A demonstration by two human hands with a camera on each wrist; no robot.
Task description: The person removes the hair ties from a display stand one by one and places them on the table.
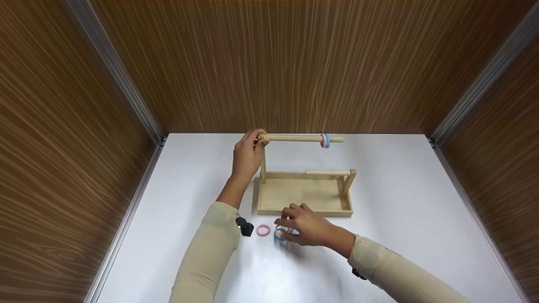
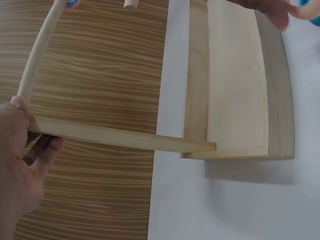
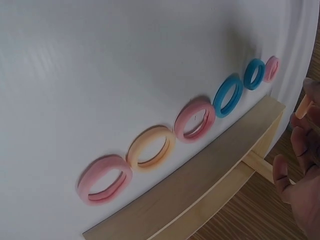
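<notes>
A wooden stand (image 1: 305, 195) with a tray base carries a long top dowel (image 1: 299, 137), on which a pink and a blue ring (image 1: 325, 140) hang near its right end. My left hand (image 1: 247, 156) grips the dowel's left end, above the upright post (image 2: 115, 137). In front of the tray, my right hand (image 1: 304, 228) is low over the table and its fingertips (image 3: 300, 131) pinch an orange ring (image 3: 303, 106). Several pink, orange and blue rings (image 3: 195, 119) lie in a row along the tray's front edge (image 3: 200, 185).
The white table (image 1: 400, 189) is boxed in by wood-grain walls (image 1: 294, 63) at the back and on both sides. A lower, shorter rail (image 1: 328, 172) crosses the stand. One pink ring (image 1: 263, 230) lies left of my right hand.
</notes>
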